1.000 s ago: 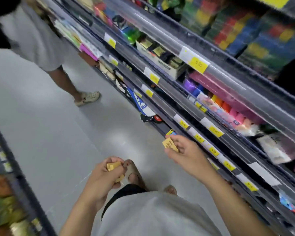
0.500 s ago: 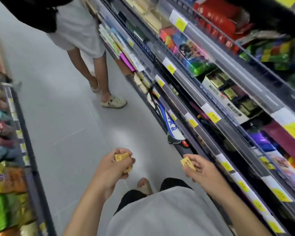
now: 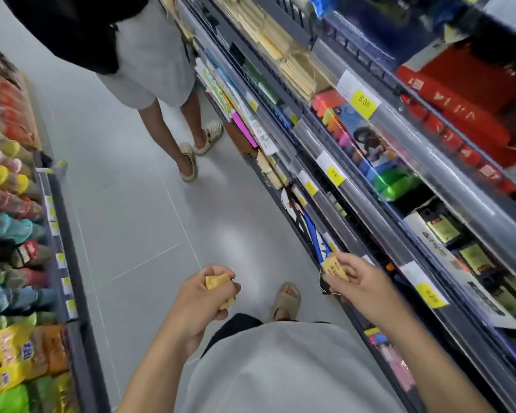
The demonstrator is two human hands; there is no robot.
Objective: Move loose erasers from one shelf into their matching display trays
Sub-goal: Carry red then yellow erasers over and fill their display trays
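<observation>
Right hand (image 3: 359, 283) pinches one yellow eraser (image 3: 335, 268) between thumb and fingers, just beside the shelf (image 3: 447, 296) edge with its price tags (image 3: 432, 295). Left hand (image 3: 204, 296) is clenched round more erasers (image 3: 218, 281) over the grey floor (image 3: 137, 210). Another person (image 3: 149, 73) stands farther along the aisle.

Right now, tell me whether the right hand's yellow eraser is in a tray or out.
Out: the right hand pinches the yellow rectangular eraser in the aisle.

Two hands (image 3: 200, 302) (image 3: 358, 287) were counted, each holding yellow erasers (image 3: 217, 282) (image 3: 334, 268); one other person (image 3: 149, 64) stood ahead.
</observation>
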